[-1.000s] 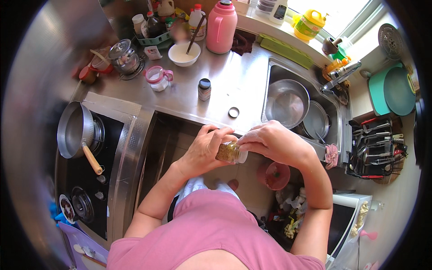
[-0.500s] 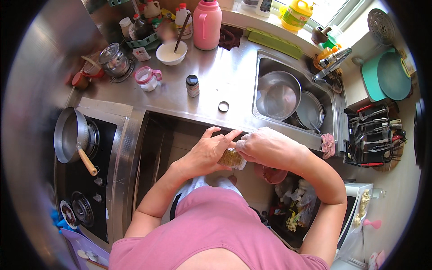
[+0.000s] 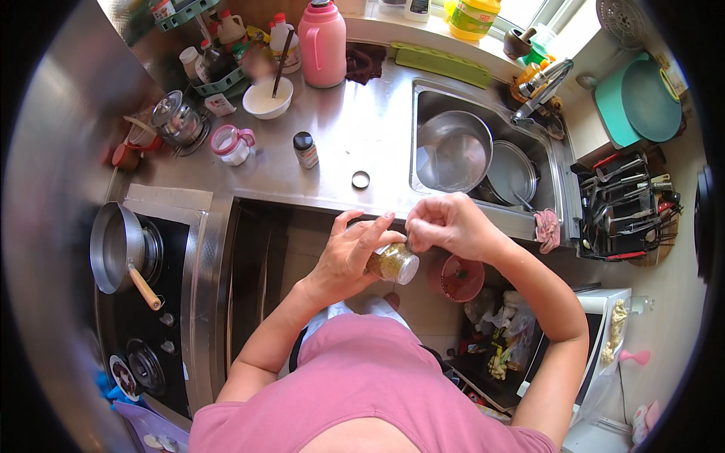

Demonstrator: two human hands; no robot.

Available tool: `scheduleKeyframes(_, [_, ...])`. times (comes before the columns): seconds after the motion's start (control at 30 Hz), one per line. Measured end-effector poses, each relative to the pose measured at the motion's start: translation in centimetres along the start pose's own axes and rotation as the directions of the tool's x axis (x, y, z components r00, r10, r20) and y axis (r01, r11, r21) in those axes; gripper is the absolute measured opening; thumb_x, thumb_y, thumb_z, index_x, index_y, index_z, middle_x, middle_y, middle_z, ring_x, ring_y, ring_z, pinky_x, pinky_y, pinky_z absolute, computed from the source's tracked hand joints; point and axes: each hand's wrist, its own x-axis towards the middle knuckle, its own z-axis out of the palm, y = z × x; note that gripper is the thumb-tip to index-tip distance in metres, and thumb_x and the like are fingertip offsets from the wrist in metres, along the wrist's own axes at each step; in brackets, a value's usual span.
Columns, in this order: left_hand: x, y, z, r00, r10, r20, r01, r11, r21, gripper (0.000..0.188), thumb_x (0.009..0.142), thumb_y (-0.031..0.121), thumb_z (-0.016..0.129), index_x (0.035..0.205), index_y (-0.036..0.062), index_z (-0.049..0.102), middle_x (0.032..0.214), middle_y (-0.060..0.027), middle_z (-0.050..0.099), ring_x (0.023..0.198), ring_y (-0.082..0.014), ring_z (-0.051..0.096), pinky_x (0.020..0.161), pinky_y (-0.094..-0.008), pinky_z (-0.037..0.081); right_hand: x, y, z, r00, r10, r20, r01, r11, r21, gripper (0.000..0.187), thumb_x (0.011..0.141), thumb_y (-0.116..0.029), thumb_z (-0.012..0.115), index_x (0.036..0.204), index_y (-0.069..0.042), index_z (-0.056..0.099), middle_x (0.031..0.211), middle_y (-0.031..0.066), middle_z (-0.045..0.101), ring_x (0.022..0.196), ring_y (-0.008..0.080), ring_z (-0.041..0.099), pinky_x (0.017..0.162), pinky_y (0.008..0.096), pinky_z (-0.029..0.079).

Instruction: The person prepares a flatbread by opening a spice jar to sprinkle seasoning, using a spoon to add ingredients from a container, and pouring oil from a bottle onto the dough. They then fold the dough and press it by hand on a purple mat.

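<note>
My left hand (image 3: 347, 255) is wrapped around a small clear jar (image 3: 389, 263) with yellow-green bits inside. The jar lies tilted, one rounded clear end turned toward my body. Close against its side, my right hand (image 3: 451, 226) is closed in a pinch, thumb against curled fingers. What those fingertips hold, if anything, is too small to make out. On the steel counter (image 3: 340, 121) beyond my hands rests a small round lid (image 3: 360, 180). A spice bottle with a black cap (image 3: 305, 149) stands upright to the left of it.
A pink-lidded jar (image 3: 232, 145), white bowl (image 3: 268, 98) and pink thermos (image 3: 322, 47) stand behind. The sink (image 3: 414, 151) at right holds pots. A wok (image 3: 117, 249) sits on the left stove. Below my right hand is a red bin (image 3: 462, 278).
My right hand has lifted slightly off the jar and its fingers have drawn into a tighter pinch. More of the jar now shows. The whole view has shifted a little.
</note>
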Motion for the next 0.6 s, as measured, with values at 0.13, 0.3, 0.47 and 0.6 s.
scheduleKeyframes(0.13, [0.1, -0.4, 0.9, 0.987, -0.122, -0.105, 0.114, 0.99, -0.085, 0.1, 0.061, 0.011, 0.087, 0.143, 0.0034, 0.031, 0.111, -0.0055, 0.068, 0.101, -0.0253, 0.064, 0.097, -0.0424, 0.041, -0.3, 1.6, -0.7, 0.994, 0.043, -0.101, 0.0, 0.923, 0.386, 0.025, 0.098, -0.023, 0.058, 0.104, 0.001, 0.057, 0.106, 0.0145, 0.067, 0.088, 0.0151, 0.068, 0.081, 0.0275, 0.056])
scheduleKeyframes(0.3, [0.6, -0.7, 2.9, 0.92, -0.374, -0.119, 0.345, 0.915, -0.209, 0.096, 0.065, 0.012, 0.089, 0.143, 0.003, 0.034, 0.11, -0.0097, 0.068, 0.1, -0.0199, 0.066, 0.091, -0.0313, 0.05, -1.6, 7.0, -0.9, 0.946, 0.107, -0.305, 0.1, 0.801, 0.59, 0.024, 0.098, -0.022, 0.057, 0.105, 0.0, 0.054, 0.108, 0.0156, 0.066, 0.088, 0.0146, 0.067, 0.082, 0.0277, 0.056])
scheduleKeyframes(0.47, [1.0, -0.7, 6.0, 0.87, -0.492, -0.035, 0.458, 0.832, -0.315, 0.092, 0.065, 0.01, 0.089, 0.141, 0.0053, 0.038, 0.112, -0.0086, 0.068, 0.1, -0.0165, 0.066, 0.093, -0.0303, 0.049, -4.4, 17.8, -3.4, 0.852, 0.239, -0.466, 0.059, 0.84, 0.539, 0.021, 0.096, -0.022, 0.061, 0.103, -0.002, 0.06, 0.099, 0.0083, 0.068, 0.083, 0.0112, 0.065, 0.08, 0.0266, 0.055])
scheduleKeyframes(0.6, [0.8, -0.2, 10.4, 0.874, -0.468, 0.132, 0.483, 0.802, -0.353, 0.07, 0.066, 0.004, 0.086, 0.129, 0.0061, 0.055, 0.115, -0.0075, 0.066, 0.105, -0.0142, 0.062, 0.093, -0.0281, 0.047, -8.4, 30.4, -5.4, 0.622, 0.453, -0.639, -0.257, 0.888, 0.38, 0.017, 0.093, -0.019, 0.065, 0.094, -0.003, 0.066, 0.083, 0.0022, 0.066, 0.07, 0.0072, 0.061, 0.064, 0.0228, 0.055])
